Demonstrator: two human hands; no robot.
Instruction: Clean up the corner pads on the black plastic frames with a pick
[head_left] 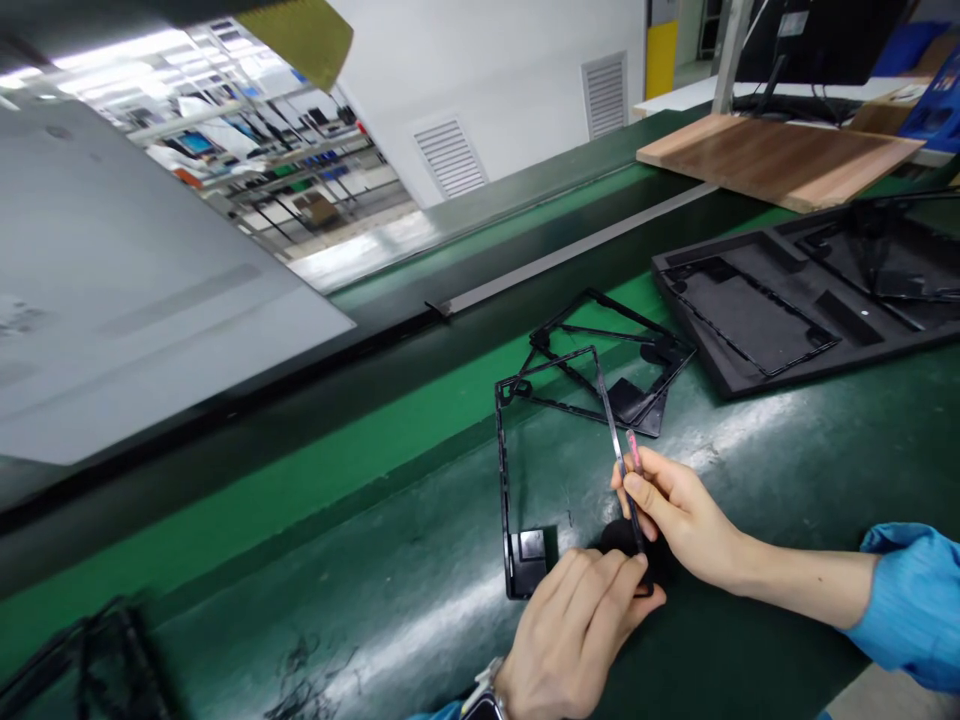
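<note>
Two hands work on one black plastic frame [510, 450] lying on the green surface [787, 480]. Left hand [577, 625] is closed on the frame's near corner, pressing it down. Right hand [675, 510] pinches a thin pink-tipped tool [634, 450] against the frame's right bar. Second frame [600, 350] lies just behind; black tray [750, 300] further right.

A frame [504, 470] is held on the table [787, 480] between two hands, more frames [600, 350] are piled behind it, and a tray [750, 330] is set to their right.
</note>
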